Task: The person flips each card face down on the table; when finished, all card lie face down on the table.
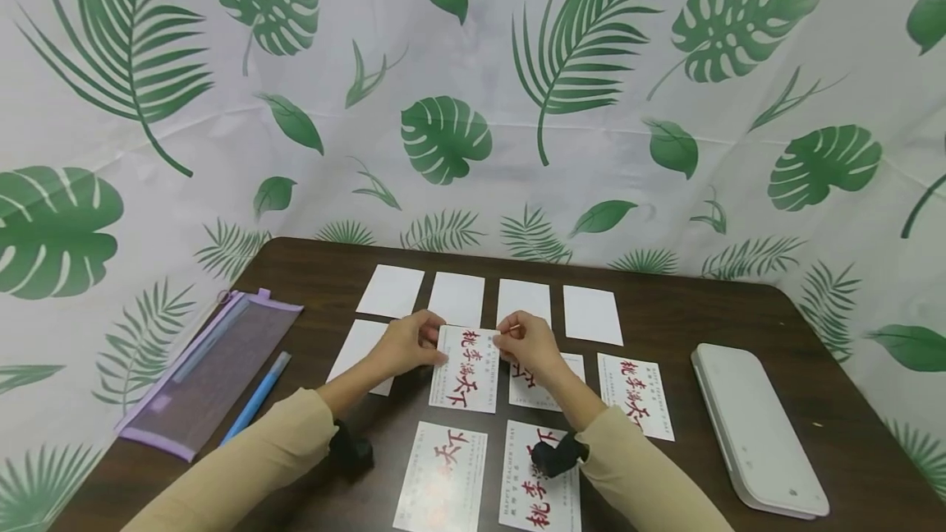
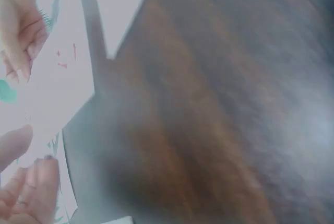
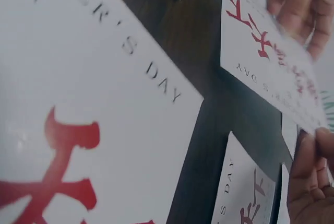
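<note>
A white card (image 1: 464, 388) with red Chinese characters is held face up between both hands. The left hand (image 1: 402, 347) pinches it near its upper left edge. At the upper right corner, the right hand (image 1: 530, 343) pinches it between thumb and fingers. The left wrist view shows the card (image 2: 65, 72) tilted, its print washed out. Small "DAY" lettering runs along the card's edge (image 3: 245, 72) in the right wrist view. Behind the right hand lies a similar printed card (image 1: 543, 391), partly covered by that hand. A blank white card (image 1: 358, 347) lies by the left forearm.
Several blank cards (image 1: 458, 295) form a row at the back of the dark table (image 1: 296, 286). More printed cards (image 1: 637, 392) lie right and in front (image 1: 443, 474). A purple-edged mesh pouch (image 1: 214, 376) and blue pen (image 1: 257, 397) lie left, a white case (image 1: 757, 425) right.
</note>
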{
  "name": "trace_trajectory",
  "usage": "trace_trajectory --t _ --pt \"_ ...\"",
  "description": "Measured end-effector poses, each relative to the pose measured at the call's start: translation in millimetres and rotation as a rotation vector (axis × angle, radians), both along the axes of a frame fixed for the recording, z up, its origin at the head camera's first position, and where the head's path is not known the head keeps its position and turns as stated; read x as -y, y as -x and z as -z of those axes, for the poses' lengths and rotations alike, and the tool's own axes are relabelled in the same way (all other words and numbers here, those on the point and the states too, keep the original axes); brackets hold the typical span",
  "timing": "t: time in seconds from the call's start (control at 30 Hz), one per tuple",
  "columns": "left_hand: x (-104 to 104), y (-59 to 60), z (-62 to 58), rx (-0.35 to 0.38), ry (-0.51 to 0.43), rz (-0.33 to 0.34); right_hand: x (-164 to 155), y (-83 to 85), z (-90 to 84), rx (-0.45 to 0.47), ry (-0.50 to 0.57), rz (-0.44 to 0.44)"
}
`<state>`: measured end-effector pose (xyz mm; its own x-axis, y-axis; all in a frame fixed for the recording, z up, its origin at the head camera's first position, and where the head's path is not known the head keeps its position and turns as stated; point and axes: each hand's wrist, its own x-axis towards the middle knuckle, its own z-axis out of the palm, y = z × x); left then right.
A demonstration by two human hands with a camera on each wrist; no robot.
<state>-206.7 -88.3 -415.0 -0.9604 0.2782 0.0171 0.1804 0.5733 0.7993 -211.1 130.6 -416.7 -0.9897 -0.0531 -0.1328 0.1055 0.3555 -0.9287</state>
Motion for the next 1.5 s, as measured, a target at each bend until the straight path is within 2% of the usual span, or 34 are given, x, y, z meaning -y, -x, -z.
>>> trace_trajectory --t 0.13,0.23,0.3,0.43,0.57,0.7,0.87,0.97,1.13,1.23,1.33,1.4,1.5 --pt "2.4 3.8 -5.3 0.112 -0.265 -0.059 2.0 0.8 -0.5 0.020 0.150 0.034" --pt "4.7 5.9 -9.7 0.171 -0.360 -0.092 4.9 0.9 0.3 0.035 0.230 0.066" --pt "6.0 7.1 -13.1 0.178 -0.371 -0.112 8.1 0.2 0.6 0.009 0.258 0.099" --pt "7.0 9.1 -22.2 0.152 -0.364 -0.162 20.4 -6.2 -4.8 -0.150 0.216 0.150" --pt "4.0 9.8 -31.1 0.115 -0.372 -0.212 40.5 -17.7 -12.7 -0.310 0.077 0.086" --pt "-3.9 9.7 -36.8 0.099 -0.418 -0.228 58.3 -27.3 -14.1 -0.445 -0.040 -0.005" --pt "-13.9 7.9 -44.2 0.061 -0.444 -0.251 68.6 -33.2 -12.2 -0.594 -0.107 0.001" --pt "-18.1 6.7 -47.1 0.028 -0.457 -0.252 68.4 -34.0 -12.4 -0.663 -0.131 0.015" --pt "-21.5 3.8 -52.9 -0.069 -0.428 -0.198 60.9 -33.1 -17.8 -0.750 -0.156 0.026" --pt "-18.8 3.0 -54.8 -0.140 -0.387 -0.187 53.2 -30.9 -20.9 -0.749 -0.150 0.056" --pt "-10.7 2.3 -50.9 -0.171 -0.346 -0.219 45.1 -28.7 -20.3 -0.663 -0.096 0.090" --pt "-3.9 2.1 -44.0 -0.147 -0.332 -0.248 40.6 -27.8 -17.9 -0.556 -0.020 0.105" --pt "4.7 0.8 -29.4 -0.063 -0.303 -0.267 36.2 -27.6 -13.0 -0.388 0.103 0.122"
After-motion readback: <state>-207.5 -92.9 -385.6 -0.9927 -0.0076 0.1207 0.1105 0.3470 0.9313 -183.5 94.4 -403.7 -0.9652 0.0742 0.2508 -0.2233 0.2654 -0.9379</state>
